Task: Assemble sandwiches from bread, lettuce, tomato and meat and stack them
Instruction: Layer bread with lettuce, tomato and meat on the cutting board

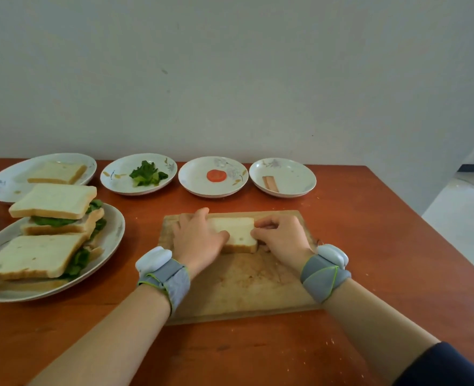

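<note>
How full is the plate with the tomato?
Nearly empty. Only one round red tomato slice lies in the middle of the plate; the rest of it shows bare white.

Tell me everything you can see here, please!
red-brown wooden table: one, beneath everything
light wooden cutting board: one, centre
white bread slice: one, on board
stacked lettuce sandwiches: one pile, white and green, near-left oval plate
spare bread slice: one, white, far-left oval plate
green lettuce leaves: one pile, left round dish
red tomato slice: one, middle round dish
pink meat strip: one, right round dish
grey wristbands: two, one per wrist
hands: two, bare; left hand and right hand grip the slice
</note>
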Motion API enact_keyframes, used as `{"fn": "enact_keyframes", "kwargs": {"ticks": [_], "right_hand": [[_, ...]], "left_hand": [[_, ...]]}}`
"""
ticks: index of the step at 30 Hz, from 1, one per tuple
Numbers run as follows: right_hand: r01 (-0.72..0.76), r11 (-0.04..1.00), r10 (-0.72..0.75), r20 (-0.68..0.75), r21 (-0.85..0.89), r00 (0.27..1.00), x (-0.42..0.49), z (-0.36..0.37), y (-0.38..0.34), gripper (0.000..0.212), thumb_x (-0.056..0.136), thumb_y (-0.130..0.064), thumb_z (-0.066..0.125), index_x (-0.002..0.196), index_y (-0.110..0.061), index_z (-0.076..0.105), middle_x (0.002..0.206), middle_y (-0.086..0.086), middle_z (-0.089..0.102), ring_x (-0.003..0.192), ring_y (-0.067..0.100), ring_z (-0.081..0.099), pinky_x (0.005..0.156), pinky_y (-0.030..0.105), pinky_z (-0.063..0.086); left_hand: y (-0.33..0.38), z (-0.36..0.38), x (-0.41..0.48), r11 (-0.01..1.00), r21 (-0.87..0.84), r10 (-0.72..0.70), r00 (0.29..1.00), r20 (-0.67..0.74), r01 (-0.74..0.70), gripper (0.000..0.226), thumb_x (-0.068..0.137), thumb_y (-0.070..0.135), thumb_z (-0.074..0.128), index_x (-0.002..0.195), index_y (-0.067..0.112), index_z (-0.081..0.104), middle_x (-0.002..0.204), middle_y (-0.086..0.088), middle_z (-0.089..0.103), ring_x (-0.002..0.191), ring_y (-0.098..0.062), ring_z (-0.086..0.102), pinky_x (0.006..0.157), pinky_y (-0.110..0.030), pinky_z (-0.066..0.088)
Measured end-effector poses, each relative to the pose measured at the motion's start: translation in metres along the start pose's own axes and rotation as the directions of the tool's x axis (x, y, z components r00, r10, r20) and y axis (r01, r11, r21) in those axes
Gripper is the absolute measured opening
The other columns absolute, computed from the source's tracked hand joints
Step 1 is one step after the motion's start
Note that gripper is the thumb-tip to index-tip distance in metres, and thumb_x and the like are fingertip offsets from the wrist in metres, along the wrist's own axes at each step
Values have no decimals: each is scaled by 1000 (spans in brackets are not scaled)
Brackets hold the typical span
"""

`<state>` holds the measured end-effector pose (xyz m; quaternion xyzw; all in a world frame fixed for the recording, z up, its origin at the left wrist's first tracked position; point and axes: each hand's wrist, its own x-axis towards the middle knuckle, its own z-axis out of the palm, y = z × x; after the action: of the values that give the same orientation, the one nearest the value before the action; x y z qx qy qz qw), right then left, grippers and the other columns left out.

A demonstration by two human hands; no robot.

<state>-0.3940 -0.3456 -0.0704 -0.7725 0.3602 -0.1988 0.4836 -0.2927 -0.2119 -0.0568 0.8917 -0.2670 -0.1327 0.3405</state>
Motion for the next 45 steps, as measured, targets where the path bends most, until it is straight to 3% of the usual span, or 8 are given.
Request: {"fn": "enact_keyframes", "kwargs": {"ticks": [6, 15, 22, 27, 32, 37, 42, 45], "right_hand": [[139, 981, -152, -93, -136, 984, 47, -41, -14, 10, 83, -16, 68, 92, -16, 72, 82, -6, 67, 73, 4, 58, 58, 2, 40], [258, 746, -214, 145, -615, 966, 142, -76, -21, 26, 86, -19, 64, 110, -21, 71, 100, -5, 62, 94, 11, 54, 82, 21, 39], [345, 654, -149, 333, -673, 931, 173, -70, -13, 36, 77, -30, 73, 113, -27, 71, 119, -3, 65, 110, 16, 56, 95, 27, 42], [395, 645, -204, 350, -654, 914, 179, -69, -4, 31, 79, -35, 71, 109, -27, 73, 116, -4, 67, 108, 15, 57, 95, 30, 44], [430, 656, -241, 368, -620, 898, 178, -70, -1, 23, 90, -37, 58, 103, -27, 74, 97, 2, 73, 86, 22, 64, 84, 38, 51], [315, 780, -237, 211, -541, 948, 178, -71, 0, 26, 91, -32, 53, 86, -24, 77, 80, 7, 72, 66, 26, 60, 69, 38, 53], [147, 966, -158, -36, -215, 987, 174, -85, -6, 34, 82, -20, 49, 72, -34, 78, 96, 13, 68, 80, 34, 56, 69, 37, 51], [98, 986, -113, -111, -136, 987, 167, -90, -8, 31, 75, -19, 51, 67, -30, 78, 97, 14, 64, 71, 18, 46, 66, 37, 50]], "left_hand": [[32, 7, 35, 967, 116, 233, 972, -43, -226, 49, 85, 27, 58, 134, 26, 48, 135, 2, 41, 129, -24, 25, 100, -34, 28], [72, 49, 118, 820, 347, 478, 878, 19, -454, 39, 97, 18, 38, 132, 26, 53, 138, 12, 49, 131, -16, 27, 101, -34, 25], [77, 61, 153, 739, 412, 503, 844, 189, -533, 38, 100, 20, 32, 118, 19, 65, 119, 2, 63, 116, -18, 51, 109, -30, 19], [78, 66, 163, 768, 360, 509, 846, 158, -529, 36, 97, 16, 35, 104, 12, 70, 102, -4, 70, 98, -19, 60, 113, -25, 7], [82, 69, 168, 801, 315, 481, 861, 167, -509, 35, 95, 16, 37, 104, 16, 71, 95, -5, 71, 104, -23, 49, 89, -29, 33], [95, 69, 169, 847, 261, 432, 885, 172, -464, 29, 91, 18, 47, 97, 18, 76, 84, -8, 72, 80, -25, 62, 99, -34, 38], [105, 71, 179, 840, 300, 389, 887, 251, -453, 18, 86, 24, 62, 100, 21, 74, 101, -3, 71, 94, -21, 63, 75, -28, 46], [108, 74, 193, 815, 350, 396, 885, 247, -462, 29, 91, 24, 57, 119, 19, 66, 121, -4, 63, 113, -24, 56, 84, -28, 43]]}}
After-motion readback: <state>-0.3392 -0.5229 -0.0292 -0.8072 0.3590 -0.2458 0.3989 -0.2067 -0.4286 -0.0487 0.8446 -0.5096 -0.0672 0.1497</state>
